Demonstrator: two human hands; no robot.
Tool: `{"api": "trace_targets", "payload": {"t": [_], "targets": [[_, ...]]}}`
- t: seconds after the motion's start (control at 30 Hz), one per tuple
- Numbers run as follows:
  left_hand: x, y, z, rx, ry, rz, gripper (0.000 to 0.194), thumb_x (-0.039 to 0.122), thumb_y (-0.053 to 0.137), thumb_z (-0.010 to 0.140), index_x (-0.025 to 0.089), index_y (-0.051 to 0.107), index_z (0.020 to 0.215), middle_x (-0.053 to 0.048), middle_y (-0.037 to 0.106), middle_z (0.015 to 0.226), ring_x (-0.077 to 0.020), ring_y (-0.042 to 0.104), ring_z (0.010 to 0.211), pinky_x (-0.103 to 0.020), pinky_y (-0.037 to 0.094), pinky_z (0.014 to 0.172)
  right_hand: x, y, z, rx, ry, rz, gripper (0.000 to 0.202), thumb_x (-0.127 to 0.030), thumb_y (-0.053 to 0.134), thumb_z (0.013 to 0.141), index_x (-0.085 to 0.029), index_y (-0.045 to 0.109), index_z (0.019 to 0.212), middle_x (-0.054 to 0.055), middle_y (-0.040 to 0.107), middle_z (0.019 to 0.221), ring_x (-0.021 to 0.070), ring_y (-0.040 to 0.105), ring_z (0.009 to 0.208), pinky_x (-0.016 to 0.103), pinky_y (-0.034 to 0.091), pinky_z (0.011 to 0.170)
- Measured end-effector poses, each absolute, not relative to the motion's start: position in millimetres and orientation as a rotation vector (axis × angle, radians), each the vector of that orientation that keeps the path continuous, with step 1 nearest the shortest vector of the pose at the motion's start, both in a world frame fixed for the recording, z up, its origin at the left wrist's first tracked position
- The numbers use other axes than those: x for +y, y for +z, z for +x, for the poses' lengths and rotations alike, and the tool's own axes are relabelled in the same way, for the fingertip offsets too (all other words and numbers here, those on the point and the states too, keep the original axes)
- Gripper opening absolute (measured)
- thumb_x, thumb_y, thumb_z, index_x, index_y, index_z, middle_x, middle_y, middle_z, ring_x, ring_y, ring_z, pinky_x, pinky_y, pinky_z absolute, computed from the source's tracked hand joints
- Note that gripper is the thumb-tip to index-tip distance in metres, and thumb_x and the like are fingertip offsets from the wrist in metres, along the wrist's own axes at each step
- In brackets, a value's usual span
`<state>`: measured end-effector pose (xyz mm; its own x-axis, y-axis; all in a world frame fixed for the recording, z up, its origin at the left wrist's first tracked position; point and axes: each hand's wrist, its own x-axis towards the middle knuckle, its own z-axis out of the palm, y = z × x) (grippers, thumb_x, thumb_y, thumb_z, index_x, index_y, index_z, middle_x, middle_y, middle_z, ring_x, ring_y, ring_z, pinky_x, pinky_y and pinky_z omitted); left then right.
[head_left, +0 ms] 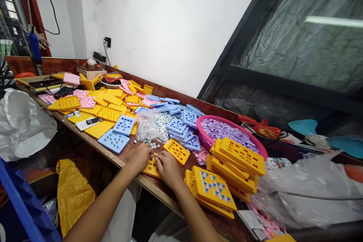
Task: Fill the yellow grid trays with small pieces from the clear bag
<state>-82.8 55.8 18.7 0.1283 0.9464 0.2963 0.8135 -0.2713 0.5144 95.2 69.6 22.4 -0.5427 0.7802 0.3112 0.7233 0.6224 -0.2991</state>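
Note:
A yellow slotted plate [151,169] lies at the table's front edge under both my hands. My left hand [141,157] is on its left side, fingers bent and pressed together; whatever they hold is too small to name. From the right, my right hand [167,167] touches the same plate with closed fingertips, their contents hidden. Just behind is another yellow slotted plate [176,151], lying flat. Small white and blue pieces [162,123] are heaped beside a clear plastic bag [147,125]. To the right, a yellow plate with blue pieces in its slots [214,187] tops a stack.
A pink basket [200,136] of purple pieces stands at the right, behind stacked yellow plates [241,155]. Blue plates [124,124] and many yellow and pink plates cover the left. Clear plastic [309,193] lies at far right; a blue crate [25,204] is at lower left.

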Motion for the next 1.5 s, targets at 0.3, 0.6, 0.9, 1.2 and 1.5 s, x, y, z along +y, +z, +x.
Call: {"api": "trace_targets", "payload": {"t": [0.3,0.6,0.9,1.2,1.5], "targets": [[50,21,-79,1.784,0.856,2.161,0.016,0.018,0.059,0.092,0.022,0.074,0.089,-0.006,0.072,0.098,-0.0215,0.065,0.099,-0.031,0.047,0.087,126,31,71,-2.312,0.197,-1.622,0.029,-0.017,0.053,0.092,-0.028,0.076,0.106,0.006,0.07,0.109,0.023,0.066,0.097,0.03,0.043,0.081],[42,21,-69,1.944,0.745,2.299,0.018,0.023,0.055,0.098,0.024,0.072,0.093,-0.005,0.071,0.101,-0.022,0.061,0.103,-0.032,0.048,0.083,113,33,84,-2.125,0.272,-1.447,0.02,-0.026,0.053,0.097,-0.018,0.071,0.097,0.009,0.072,0.103,0.0217,0.066,0.097,0.029,0.046,0.085],[8,3,-47,1.922,0.845,2.469,0.035,0.029,0.043,0.102,0.018,0.06,0.131,-0.012,0.063,0.133,-0.0298,0.05,0.126,-0.049,0.037,0.105,86,26,107,-2.095,0.457,-1.189,0.03,-0.027,0.045,0.1,-0.022,0.073,0.107,0.007,0.075,0.109,0.0225,0.068,0.103,0.036,0.049,0.095],[33,17,-85,1.947,0.945,2.347,0.029,0.021,0.046,0.099,0.02,0.067,0.119,-0.008,0.067,0.125,-0.0245,0.057,0.115,-0.039,0.043,0.101,92,14,117,-1.942,0.539,-1.285,0.03,-0.03,0.056,0.093,-0.021,0.073,0.115,0.009,0.076,0.107,0.0265,0.069,0.1,0.041,0.052,0.094],[77,23,-138,2.215,0.544,2.301,0.024,0.014,0.05,0.094,0.018,0.074,0.098,-0.015,0.072,0.105,-0.0323,0.06,0.11,-0.044,0.041,0.095,88,16,117,-2.1,0.447,-1.26,0.019,-0.02,0.061,0.09,-0.022,0.077,0.099,0.007,0.075,0.102,0.0244,0.065,0.102,0.038,0.048,0.095]]}}
